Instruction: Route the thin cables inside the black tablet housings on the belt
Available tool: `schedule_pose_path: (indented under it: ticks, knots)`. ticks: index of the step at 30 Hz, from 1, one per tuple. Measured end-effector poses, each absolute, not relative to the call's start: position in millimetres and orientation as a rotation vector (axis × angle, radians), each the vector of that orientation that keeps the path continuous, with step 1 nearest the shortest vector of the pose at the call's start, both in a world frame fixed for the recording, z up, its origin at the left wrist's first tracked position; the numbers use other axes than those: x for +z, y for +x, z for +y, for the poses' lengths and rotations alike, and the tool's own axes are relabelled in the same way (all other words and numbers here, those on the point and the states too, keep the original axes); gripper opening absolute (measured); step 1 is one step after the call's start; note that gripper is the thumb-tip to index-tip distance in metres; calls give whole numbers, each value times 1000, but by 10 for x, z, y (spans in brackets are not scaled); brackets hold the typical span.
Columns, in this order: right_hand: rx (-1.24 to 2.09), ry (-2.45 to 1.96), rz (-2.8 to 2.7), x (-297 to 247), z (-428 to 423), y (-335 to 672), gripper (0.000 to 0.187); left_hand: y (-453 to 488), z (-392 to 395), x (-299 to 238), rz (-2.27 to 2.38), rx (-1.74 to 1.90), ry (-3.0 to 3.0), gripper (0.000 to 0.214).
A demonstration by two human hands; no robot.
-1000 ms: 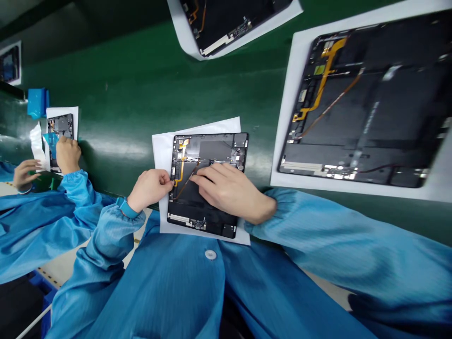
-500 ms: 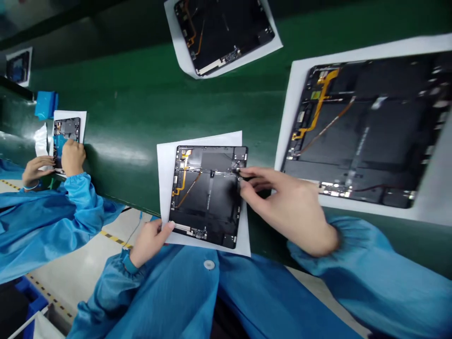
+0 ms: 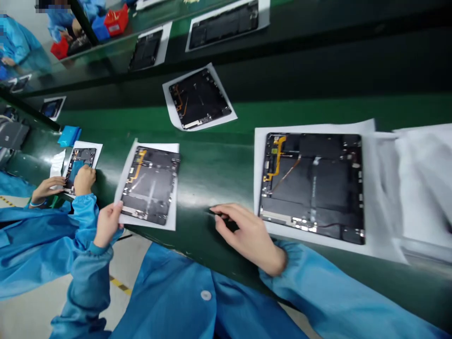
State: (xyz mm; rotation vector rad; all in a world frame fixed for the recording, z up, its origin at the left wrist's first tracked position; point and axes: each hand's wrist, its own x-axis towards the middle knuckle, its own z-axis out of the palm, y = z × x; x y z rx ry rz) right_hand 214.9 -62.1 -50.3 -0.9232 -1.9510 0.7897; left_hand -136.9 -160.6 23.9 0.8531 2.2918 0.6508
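My left hand [image 3: 108, 223] pinches the near left corner of an open tablet [image 3: 150, 188] and its white sheet [image 3: 172, 216]. The tablet shows dark batteries, an orange ribbon cable and a pale strip inside. My right hand [image 3: 247, 233] hovers over the green bench, between this tablet and a second one. Its thumb and forefinger are drawn close together, with a tiny dark bit at their tips that is too small to name. The second open tablet [image 3: 314, 183] lies on white sheeting [image 3: 383, 188] to the right of that hand.
Another opened tablet [image 3: 199, 99] rests on paper farther back on the green bench [image 3: 219, 155]. Several more lie on a raised shelf behind. To the left a co-worker's hands [image 3: 84, 179] work on a tablet, near a blue packet [image 3: 69, 135]. Red bins [image 3: 116, 21] stand far back.
The tablet has slid left along the bench with my left hand on its corner. My right hand has come off its right edge. The view now takes in more of the bench and shelf behind.
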Motion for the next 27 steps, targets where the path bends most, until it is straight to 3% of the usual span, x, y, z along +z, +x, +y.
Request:
schedule_pose_path:
  ticks: [4,8,14,21,27]
  knots:
    - [759,-876,-2025,-692,-634,2103,18,-1965,-1377,346,2543,377,1024,44]
    - [710,-858,-2136,-752,-646,2018,21,-1822,-1019,509,2766,25,1587,39]
    - [672,-827,-2188,-745,-638,1952,24,-916,347,321,2338,175,1707,33]
    - [647,-821,-2245,-756,-610,1873,27,-540,1726,-75,2771,244,1261,55]
    - [645,-874,-2295,-778,-594,1785,25,-446,1946,64,2756,231,1229,27]
